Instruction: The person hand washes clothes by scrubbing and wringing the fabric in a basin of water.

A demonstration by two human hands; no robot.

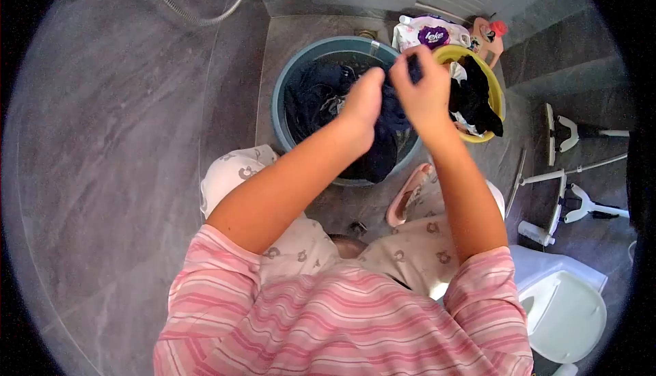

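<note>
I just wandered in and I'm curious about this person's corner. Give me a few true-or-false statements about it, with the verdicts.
1. Dark clothes lie in the blue tub. True.
2. A bottle with a red cap is next to the yellow basin. True.
3. The yellow basin is left of the blue tub. False: it is to the right of it.
4. The left hand and the right hand wear gloves. False: both are bare.
5. The shirt is plain green. False: it has pink stripes.
6. A toilet shows at the picture's lower right. True.
</note>
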